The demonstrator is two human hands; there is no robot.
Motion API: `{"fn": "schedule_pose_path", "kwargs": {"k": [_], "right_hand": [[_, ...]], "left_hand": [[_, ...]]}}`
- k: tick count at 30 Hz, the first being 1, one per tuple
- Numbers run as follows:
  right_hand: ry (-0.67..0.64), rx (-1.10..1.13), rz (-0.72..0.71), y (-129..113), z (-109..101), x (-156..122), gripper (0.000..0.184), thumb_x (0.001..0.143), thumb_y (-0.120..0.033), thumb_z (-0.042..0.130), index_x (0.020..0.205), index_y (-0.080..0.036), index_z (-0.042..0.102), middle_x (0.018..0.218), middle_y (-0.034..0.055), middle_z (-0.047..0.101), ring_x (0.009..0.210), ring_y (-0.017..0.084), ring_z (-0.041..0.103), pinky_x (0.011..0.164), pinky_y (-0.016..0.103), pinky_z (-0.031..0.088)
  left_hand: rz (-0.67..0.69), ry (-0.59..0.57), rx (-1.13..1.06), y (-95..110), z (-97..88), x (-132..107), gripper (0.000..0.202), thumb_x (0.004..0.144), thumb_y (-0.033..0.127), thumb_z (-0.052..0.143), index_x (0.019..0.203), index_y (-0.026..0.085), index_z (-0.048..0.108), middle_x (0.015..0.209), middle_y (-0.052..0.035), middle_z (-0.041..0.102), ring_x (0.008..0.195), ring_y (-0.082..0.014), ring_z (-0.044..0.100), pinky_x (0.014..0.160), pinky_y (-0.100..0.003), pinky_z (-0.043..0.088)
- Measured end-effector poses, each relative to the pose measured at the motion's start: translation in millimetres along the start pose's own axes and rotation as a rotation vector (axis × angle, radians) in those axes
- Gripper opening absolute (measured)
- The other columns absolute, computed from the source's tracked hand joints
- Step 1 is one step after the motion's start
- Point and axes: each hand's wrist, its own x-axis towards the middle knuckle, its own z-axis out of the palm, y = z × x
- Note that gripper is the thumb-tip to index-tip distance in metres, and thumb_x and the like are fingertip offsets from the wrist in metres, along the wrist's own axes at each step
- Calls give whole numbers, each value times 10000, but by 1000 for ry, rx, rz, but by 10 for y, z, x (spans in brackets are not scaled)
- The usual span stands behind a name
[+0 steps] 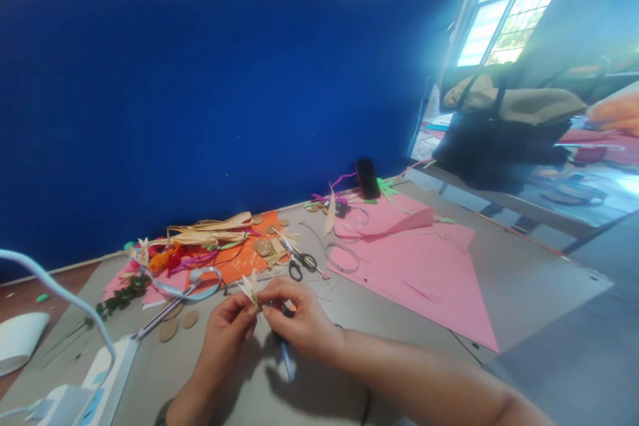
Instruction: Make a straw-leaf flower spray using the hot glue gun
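White with a touch of green, the flower (249,286) stood upright to the left of the scissors (299,258) and nearer the person, between both hands. The left hand (232,316) had thumb and forefinger pressed together on its base; the right hand (304,321) pinched the same spot from the other side, its fingertips next to the left's. Below the right palm, nearer the person than the scissors, jutted a blue rod (287,359); whether that hand gripped it could not be told.

For work this fine, the left pinch probably served best as a firm anchor, with the right making small turns. Pressure belonged low on the base, since the petals looked thin and likely to crease. The fingers hid the join, so a slight tilt would have helped. The orange sheet (239,265) lay left of the scissors, the pink sheet (414,279) right of them.
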Motion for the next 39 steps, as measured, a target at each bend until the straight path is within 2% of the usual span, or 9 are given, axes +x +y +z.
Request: {"fn": "schedule_pose_path", "kwargs": {"k": [16,21,24,26,29,32,35,37,39], "right_hand": [[21,17,-89,70,42,-52,317,716,-44,568,956,-194,711,864,39,660,787,151,626,717,282,506],[-41,-20,-77,20,-34,35,304,717,-65,586,954,-187,732,896,58,696,822,169,656,760,302,526],[63,-31,48,14,-190,188,217,808,-142,585,959,-190,733,911,61,737,853,183,683,826,339,530],[145,80,152,34,-305,299,228,862,-228,562,1036,-198,707,896,47,739,702,155,692,732,327,554],[185,161,190,68,-434,413,152,822,-289,646,911,-180,705,781,29,730,601,144,677,635,294,544],[169,57,190,78,-492,440,157,793,-326,695,779,-170,683,625,5,679,525,136,628,529,254,497],[177,-184,166,73,-520,439,209,828,-357,655,739,-169,682,504,-18,597,460,129,560,492,253,458],[153,-420,71,66,-538,459,168,839,-321,631,862,-177,715,591,12,649,583,167,617,624,306,501],[29,-660,-49,59,-552,501,318,804,-260,645,1115,-203,679,925,81,725,917,239,651,873,408,472]], "left_hand": [[-58,8,-52,17,0,0,397,621,410,842,587,147,546,483,80,426,447,-45,319,445,-177,246],[-93,30,-89,52,-21,10,364,615,377,856,632,142,578,478,81,449,426,-32,344,432,-151,252],[-56,64,-141,116,-58,53,376,564,360,886,646,127,602,499,69,504,407,-11,359,413,-123,240],[-38,111,-192,153,-92,101,384,535,327,902,662,126,601,582,41,595,407,1,387,410,-105,251],[-23,147,-246,184,-138,180,379,535,299,904,691,136,599,667,15,663,405,2,414,397,-95,273],[0,152,-259,188,-176,239,366,545,284,898,715,143,606,683,16,671,410,-4,437,391,-94,298],[28,158,-260,176,-214,271,351,560,282,891,726,147,612,677,23,662,418,-9,447,392,-95,312],[32,169,-262,162,-237,283,337,576,275,883,746,150,620,677,27,655,427,-11,451,399,-97,323],[33,177,-265,147,-250,291,327,588,270,875,764,150,627,680,30,647,433,-12,450,403,-101,326]]}}
